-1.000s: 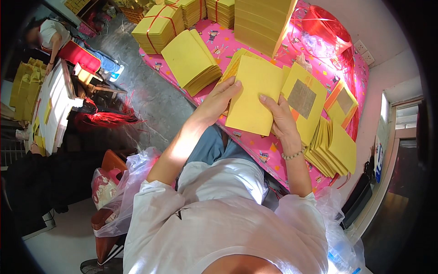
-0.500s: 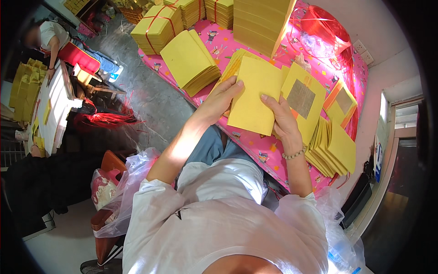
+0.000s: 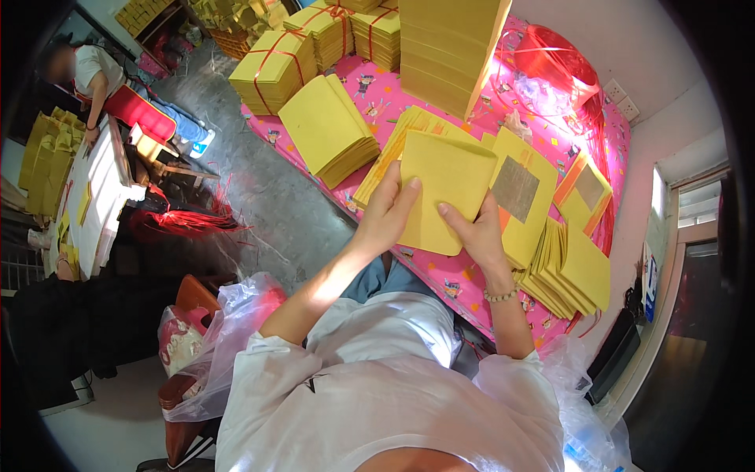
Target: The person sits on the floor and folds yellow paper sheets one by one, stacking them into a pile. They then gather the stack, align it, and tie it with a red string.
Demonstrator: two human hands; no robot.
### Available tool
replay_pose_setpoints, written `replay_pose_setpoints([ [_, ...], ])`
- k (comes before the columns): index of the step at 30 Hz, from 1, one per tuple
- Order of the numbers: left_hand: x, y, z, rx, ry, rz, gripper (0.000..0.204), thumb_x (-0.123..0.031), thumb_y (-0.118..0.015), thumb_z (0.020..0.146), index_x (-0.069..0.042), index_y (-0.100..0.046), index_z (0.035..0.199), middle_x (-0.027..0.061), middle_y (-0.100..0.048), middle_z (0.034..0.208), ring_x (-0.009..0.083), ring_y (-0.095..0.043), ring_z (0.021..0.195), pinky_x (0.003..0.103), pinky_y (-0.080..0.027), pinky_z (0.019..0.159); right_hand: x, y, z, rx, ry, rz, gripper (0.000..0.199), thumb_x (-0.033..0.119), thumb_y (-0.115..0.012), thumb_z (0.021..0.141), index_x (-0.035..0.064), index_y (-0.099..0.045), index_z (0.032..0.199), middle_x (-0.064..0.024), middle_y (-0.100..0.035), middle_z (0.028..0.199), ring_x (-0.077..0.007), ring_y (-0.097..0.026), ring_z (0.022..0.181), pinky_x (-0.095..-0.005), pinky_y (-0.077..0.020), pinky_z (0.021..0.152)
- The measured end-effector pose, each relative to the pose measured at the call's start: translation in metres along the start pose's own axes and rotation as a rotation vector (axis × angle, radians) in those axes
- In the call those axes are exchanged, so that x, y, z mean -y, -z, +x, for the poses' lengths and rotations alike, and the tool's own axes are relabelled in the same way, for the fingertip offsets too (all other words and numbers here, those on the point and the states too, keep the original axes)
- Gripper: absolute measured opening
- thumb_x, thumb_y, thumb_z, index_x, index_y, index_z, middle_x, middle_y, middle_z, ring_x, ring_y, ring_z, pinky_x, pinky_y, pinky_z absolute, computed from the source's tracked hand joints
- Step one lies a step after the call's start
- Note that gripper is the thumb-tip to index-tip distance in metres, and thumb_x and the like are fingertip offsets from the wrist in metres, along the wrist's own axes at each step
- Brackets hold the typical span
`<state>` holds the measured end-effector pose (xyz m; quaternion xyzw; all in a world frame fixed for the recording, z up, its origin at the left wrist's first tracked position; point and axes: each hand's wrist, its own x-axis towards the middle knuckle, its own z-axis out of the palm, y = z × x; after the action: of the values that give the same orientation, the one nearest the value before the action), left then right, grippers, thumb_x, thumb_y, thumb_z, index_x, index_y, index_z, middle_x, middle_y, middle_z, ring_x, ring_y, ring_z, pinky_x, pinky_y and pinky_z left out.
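One yellow paper piece [image 3: 450, 177]; I judge light, bendy, best held by sides: left hand [image 3: 389, 211], right hand [image 3: 481, 238] fingers clamped there.

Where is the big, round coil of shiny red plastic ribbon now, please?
In the head view, the red ribbon coil sits at upper right on the pink patterned cloth, between the tall yellow block and the white wall sockets.
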<state>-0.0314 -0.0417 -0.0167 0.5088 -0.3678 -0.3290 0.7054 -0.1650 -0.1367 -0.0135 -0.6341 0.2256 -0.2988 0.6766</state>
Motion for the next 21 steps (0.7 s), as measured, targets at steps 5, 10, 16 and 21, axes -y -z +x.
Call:
replay_pose_setpoints([
  [5, 0.000, -0.003, -0.009, -0.049, -0.062, 0.159, 0.027, -0.017, -0.042, 0.100, 0.001, -0.044, 0.120, 0.0126, -0.060, 0.105, 0.0146, -0.057, 0.098, 0.029, -0.045, 0.083, 0.002, 0.001, -0.005, 0.017, 0.008, 0.011, 0.050, 0.004, -0.068, 0.083, 0.0002, -0.045, 0.128, -0.0085, -0.059, 0.117, -0.0147, -0.058, 0.106, -0.0296, -0.0482, 0.089],
  [10, -0.004, -0.005, -0.012, -0.064, -0.078, 0.207, 0.025, -0.017, -0.042, 0.100, 0.001, -0.044, 0.118, 0.0154, -0.062, 0.100, 0.0180, -0.060, 0.092, 0.031, -0.046, 0.079, 0.004, -0.001, -0.008, 0.009, 0.017, 0.021, 0.049, 0.003, -0.068, 0.083, -0.0003, -0.046, 0.127, -0.0088, -0.060, 0.116, -0.0148, -0.059, 0.105, -0.0296, -0.0485, 0.089],
  [16, 0.000, 0.000, -0.010, -0.054, -0.055, 0.280, 0.024, -0.017, -0.043, 0.099, 0.002, -0.045, 0.115, 0.0162, -0.062, 0.100, 0.0195, -0.060, 0.092, 0.032, -0.046, 0.078, 0.006, -0.003, -0.007, 0.016, -0.013, -0.034, 0.042, 0.004, -0.066, 0.084, -0.0019, -0.050, 0.123, -0.0090, -0.062, 0.113, -0.0141, -0.060, 0.102, -0.0288, -0.0492, 0.086],
  [21, 0.022, 0.007, 0.000, -0.056, 0.019, 0.136, 0.025, -0.016, -0.044, 0.099, 0.002, -0.047, 0.116, 0.0118, -0.060, 0.102, 0.0161, -0.058, 0.094, 0.030, -0.046, 0.081, 0.003, -0.005, -0.002, 0.006, -0.087, -0.053, 0.039, 0.009, -0.066, 0.086, -0.0039, -0.052, 0.120, -0.0104, -0.064, 0.111, -0.0149, -0.061, 0.099, -0.0289, -0.0502, 0.085],
])
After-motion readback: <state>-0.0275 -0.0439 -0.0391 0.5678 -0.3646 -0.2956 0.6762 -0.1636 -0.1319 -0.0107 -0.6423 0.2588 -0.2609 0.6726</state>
